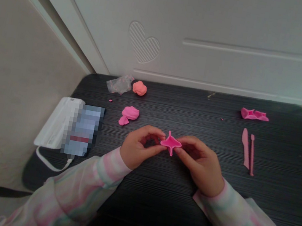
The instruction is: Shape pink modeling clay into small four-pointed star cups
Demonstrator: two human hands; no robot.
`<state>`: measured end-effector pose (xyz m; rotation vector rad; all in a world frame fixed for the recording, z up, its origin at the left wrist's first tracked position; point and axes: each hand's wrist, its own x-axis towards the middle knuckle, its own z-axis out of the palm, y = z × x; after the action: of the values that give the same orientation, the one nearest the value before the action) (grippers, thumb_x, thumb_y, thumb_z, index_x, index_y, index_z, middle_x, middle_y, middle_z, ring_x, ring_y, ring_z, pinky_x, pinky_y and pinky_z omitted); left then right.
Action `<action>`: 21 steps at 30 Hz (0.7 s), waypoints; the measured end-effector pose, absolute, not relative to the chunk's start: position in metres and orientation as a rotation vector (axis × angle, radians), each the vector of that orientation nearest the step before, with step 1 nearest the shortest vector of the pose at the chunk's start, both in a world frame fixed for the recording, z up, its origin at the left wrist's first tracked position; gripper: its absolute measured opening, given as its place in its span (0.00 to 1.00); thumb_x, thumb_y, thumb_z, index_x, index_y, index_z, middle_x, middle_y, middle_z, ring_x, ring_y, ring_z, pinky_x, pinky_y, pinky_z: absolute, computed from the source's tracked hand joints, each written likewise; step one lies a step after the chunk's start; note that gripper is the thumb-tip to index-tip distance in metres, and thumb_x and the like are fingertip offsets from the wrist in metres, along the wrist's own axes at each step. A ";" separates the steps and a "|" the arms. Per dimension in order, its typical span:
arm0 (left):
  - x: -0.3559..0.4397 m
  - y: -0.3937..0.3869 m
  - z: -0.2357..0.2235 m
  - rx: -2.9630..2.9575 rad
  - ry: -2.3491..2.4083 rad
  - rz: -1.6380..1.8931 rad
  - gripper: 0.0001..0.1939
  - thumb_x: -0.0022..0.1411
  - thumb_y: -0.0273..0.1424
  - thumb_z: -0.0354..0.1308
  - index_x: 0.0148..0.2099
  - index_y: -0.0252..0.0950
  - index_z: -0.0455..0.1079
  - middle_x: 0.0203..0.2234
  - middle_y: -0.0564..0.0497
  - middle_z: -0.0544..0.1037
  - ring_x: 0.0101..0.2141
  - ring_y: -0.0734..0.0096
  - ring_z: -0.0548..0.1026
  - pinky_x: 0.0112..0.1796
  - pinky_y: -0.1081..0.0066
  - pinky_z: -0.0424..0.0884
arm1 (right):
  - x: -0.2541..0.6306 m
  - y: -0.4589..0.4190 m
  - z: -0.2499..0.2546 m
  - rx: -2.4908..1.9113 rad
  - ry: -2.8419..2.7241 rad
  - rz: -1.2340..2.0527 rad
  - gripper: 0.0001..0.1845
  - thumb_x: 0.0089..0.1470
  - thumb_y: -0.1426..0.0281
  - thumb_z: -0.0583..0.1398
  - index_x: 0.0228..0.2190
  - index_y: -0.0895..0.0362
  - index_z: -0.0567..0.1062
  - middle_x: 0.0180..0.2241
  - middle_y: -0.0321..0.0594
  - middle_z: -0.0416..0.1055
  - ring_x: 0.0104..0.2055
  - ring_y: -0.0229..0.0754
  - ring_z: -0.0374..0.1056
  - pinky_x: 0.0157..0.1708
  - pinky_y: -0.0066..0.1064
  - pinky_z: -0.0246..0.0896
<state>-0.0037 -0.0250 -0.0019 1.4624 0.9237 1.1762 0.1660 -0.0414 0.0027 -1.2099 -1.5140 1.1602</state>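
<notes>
Between my two hands is a small pink clay piece (171, 142), hollow on top and drawn out into several points. My left hand (144, 144) pinches its left point between thumb and fingers. On the opposite side, my right hand (200, 162) grips the right point the same way. The piece is held over the dark table (151, 198). Beyond my left hand lie a folded pink clay lump (130, 112) and a smaller pink bit (123, 120). Farther right, a similar shaped pink clay piece (255, 115) rests near the back edge.
A pink plastic knife (245, 146) and a thin pink modelling tool (252, 155) lie at right. Behind the pink lumps are an orange clay lump (139, 88) and a clear plastic wrapper (120, 84). At left sit a white power bank (58, 122) and a phone (84, 131), with a white cable (48, 163).
</notes>
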 end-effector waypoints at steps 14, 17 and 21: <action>-0.002 -0.026 0.005 1.165 0.793 1.137 0.15 0.41 0.16 0.61 0.32 0.33 0.67 0.25 0.56 0.73 0.28 0.81 0.72 0.33 0.79 0.69 | 0.165 -0.041 0.010 -1.117 -1.446 1.287 0.05 0.44 0.72 0.60 0.29 0.53 0.71 0.29 0.34 0.67 0.31 0.32 0.64 0.32 0.24 0.62; -0.002 -0.026 0.005 1.133 0.782 1.131 0.15 0.40 0.15 0.61 0.32 0.33 0.67 0.25 0.56 0.74 0.27 0.81 0.73 0.33 0.79 0.70 | 0.165 -0.041 0.011 -1.109 -1.434 1.295 0.05 0.44 0.72 0.60 0.28 0.54 0.71 0.28 0.34 0.68 0.31 0.32 0.65 0.31 0.24 0.62; -0.002 -0.026 0.006 1.099 0.771 1.123 0.15 0.39 0.15 0.61 0.32 0.33 0.67 0.24 0.55 0.75 0.27 0.81 0.73 0.33 0.80 0.70 | 0.165 -0.041 0.012 -1.112 -1.422 1.298 0.05 0.43 0.73 0.61 0.27 0.54 0.71 0.28 0.34 0.68 0.31 0.32 0.65 0.31 0.24 0.63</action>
<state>-0.0021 -0.0259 0.0064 1.0988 0.7709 1.1229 0.1645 -0.0410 0.0116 -1.1116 -1.4222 1.2976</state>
